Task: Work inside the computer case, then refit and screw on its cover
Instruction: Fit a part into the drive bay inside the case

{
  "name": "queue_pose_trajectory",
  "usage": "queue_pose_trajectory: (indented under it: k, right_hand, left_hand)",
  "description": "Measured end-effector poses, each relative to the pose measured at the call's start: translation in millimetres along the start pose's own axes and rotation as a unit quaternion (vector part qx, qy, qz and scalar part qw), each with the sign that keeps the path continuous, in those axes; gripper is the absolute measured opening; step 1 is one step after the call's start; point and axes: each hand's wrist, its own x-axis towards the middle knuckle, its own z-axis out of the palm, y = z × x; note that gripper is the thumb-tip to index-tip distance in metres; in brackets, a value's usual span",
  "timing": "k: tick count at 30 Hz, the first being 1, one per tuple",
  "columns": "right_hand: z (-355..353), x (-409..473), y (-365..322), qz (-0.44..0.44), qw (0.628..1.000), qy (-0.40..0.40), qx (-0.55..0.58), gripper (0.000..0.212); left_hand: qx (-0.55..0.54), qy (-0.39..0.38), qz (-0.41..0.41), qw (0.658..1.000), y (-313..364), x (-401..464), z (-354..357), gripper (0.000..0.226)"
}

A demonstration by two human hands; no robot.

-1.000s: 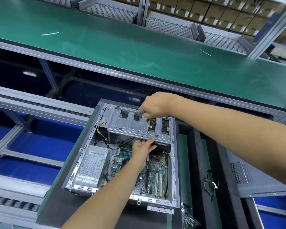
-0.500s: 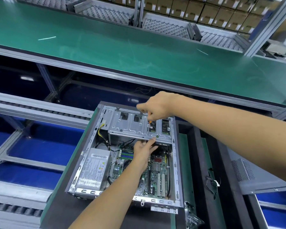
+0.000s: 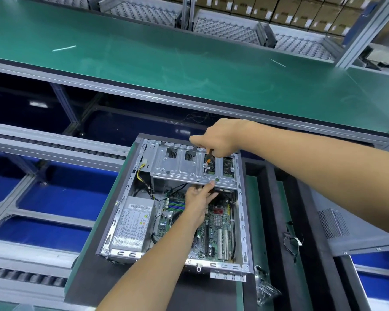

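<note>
Computer case point(image 3: 241, 221) lies open on its side on the dark counter point(image 3: 94, 286), near the middle of the head view, cover off. The right hand point(image 3: 218, 140) grips a screwdriver point(image 3: 206, 163), tip down on the drive cage point(image 3: 177, 167) at the far end. The left hand point(image 3: 199, 199) reaches under the cage's near edge, fingers point(image 3: 210, 184) touching it; what they do beneath is hidden. Inside work looks under way, likely fastening the cage. Next comes turning the screw while steadying the cage; the grey panel point(image 3: 346, 223) to the right, probably the cover, waits.
</note>
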Motion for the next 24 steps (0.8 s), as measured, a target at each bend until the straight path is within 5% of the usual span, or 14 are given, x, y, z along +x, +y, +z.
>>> queue_pose_trajectory:
  k: [3, 7, 10, 14, 17, 21, 24]
  right_hand:
    - [-1.2, -0.5, 0.9, 0.006, 1.000, 0.009, -0.021, 0.008]
    - [0.6, 0.9, 4.5, 0.040, 0.999, 0.008, -0.032, 0.037]
    - [6.6, -2.4, 3.2, 0.042, 0.999, 0.005, -0.022, 0.020]
    - [10.0, -7.1, 5.2, 0.018, 0.999, 0.012, -0.037, 0.030]
    - [10.6, -7.1, 8.8, 0.019, 1.000, 0.022, -0.005, 0.009]
    - [14.0, -5.2, 10.7, 0.057, 0.997, 0.046, 0.029, 0.033]
    - [18.4, -6.5, 8.0, 0.054, 0.997, 0.035, 0.050, 0.014]
  left_hand:
    - [-0.005, -0.002, -0.002, 1.000, 0.2, -0.6, 0.8, 0.048]
    - [-0.003, -0.007, -0.002, 1.000, 0.3, -0.9, 0.1, 0.048]
    - [-0.002, -0.008, 0.000, 1.000, 0.2, -0.8, 0.4, 0.046]
    - [-0.002, -0.011, -0.001, 1.000, -1.1, -0.6, 0.0, 0.045]
    - [-0.005, -0.013, -0.005, 1.000, -0.6, -1.4, 0.6, 0.045]
    - [-0.001, -0.017, -0.009, 1.000, 2.0, -3.8, 0.7, 0.045]
    - [0.001, -0.016, -0.006, 1.000, 3.4, -4.9, 1.0, 0.045]
